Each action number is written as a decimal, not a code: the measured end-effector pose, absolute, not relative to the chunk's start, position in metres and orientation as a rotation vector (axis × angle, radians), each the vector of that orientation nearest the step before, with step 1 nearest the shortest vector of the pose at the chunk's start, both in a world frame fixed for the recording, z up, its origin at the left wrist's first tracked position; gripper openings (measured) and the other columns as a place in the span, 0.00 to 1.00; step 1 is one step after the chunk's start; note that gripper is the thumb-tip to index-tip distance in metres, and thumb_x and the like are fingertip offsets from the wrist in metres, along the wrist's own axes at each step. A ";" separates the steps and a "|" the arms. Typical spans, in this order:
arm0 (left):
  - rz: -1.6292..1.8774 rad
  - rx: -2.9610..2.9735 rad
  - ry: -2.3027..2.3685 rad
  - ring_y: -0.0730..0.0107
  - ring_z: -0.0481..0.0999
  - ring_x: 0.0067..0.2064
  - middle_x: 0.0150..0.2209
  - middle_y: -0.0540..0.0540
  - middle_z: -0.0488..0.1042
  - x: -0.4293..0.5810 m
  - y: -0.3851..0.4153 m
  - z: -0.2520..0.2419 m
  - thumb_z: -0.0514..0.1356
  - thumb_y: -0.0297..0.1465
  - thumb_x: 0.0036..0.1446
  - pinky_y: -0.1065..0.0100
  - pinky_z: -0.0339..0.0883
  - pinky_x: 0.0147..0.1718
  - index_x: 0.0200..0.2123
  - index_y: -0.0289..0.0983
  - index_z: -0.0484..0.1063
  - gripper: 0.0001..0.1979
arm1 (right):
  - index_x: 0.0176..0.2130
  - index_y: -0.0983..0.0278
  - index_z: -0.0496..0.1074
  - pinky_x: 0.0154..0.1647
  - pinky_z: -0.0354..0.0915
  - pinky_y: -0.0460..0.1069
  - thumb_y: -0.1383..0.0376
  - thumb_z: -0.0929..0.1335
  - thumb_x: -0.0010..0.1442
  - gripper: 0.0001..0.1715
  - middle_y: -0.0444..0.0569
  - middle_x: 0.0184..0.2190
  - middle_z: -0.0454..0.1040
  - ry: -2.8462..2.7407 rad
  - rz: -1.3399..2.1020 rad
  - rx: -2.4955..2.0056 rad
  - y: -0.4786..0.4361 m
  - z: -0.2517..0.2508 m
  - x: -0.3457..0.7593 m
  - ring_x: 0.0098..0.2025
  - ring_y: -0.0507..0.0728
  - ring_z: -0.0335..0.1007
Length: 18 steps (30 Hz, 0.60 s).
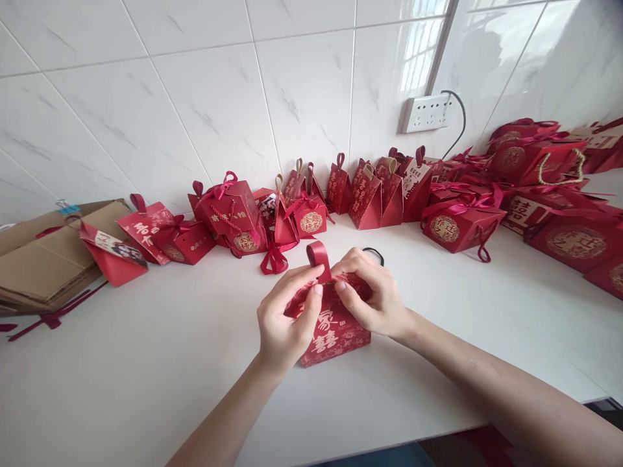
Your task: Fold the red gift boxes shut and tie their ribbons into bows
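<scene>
A red gift box (335,327) with pale Chinese characters stands upright on the white table in front of me. From its top edge rises a loop of dark red ribbon (318,256). My left hand (287,318) pinches the box's top edge just left of the ribbon, thumb on the front. On the other side, my right hand (372,295) grips the same top edge, its thumb and fingers closed on the card. Both hands cover much of the box's upper part. Behind my right hand a thin black band (374,254) shows; what it belongs to is hidden.
Several finished red boxes (365,198) line the tiled wall. Larger boxes with bows (462,224) are stacked at the right. Flat brown cardboard (53,259) with a blue clip lies at the left. A power strip (427,115) is fixed to the wall. The white table (170,363) ends near me.
</scene>
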<state>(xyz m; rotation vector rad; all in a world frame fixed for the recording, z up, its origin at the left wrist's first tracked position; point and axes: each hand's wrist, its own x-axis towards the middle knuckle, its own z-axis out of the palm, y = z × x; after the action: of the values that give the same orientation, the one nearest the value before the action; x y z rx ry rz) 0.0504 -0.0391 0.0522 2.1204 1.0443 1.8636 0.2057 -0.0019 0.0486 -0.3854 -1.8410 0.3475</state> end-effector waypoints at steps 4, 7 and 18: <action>1.875 2.129 1.026 0.80 0.77 0.40 0.40 0.51 0.78 0.050 -0.039 0.051 0.59 0.20 0.58 0.82 0.72 0.42 0.45 0.39 0.75 0.14 | 0.39 0.64 0.68 0.33 0.64 0.49 0.73 0.63 0.61 0.07 0.48 0.32 0.69 -1.843 0.334 -0.387 -0.002 0.047 0.205 0.33 0.53 0.64; 1.881 2.133 1.009 0.80 0.77 0.40 0.39 0.51 0.77 0.050 -0.039 0.051 0.60 0.21 0.58 0.82 0.72 0.41 0.46 0.39 0.75 0.14 | 0.38 0.64 0.67 0.32 0.63 0.48 0.73 0.63 0.62 0.06 0.47 0.30 0.68 -1.838 0.318 -0.399 -0.003 0.047 0.204 0.31 0.52 0.63; 1.880 2.102 1.070 0.72 0.79 0.39 0.39 0.47 0.79 0.051 -0.040 0.051 0.60 0.22 0.58 0.74 0.76 0.39 0.43 0.38 0.76 0.11 | 0.38 0.63 0.68 0.32 0.64 0.48 0.73 0.63 0.62 0.07 0.46 0.30 0.67 -1.839 0.317 -0.392 -0.003 0.050 0.204 0.31 0.52 0.64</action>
<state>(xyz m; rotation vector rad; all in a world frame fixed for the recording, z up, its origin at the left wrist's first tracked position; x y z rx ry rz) 0.0509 -0.0396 0.0509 2.1017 1.0702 1.8803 0.2038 -0.0029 0.0496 -0.3918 -1.8392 0.3173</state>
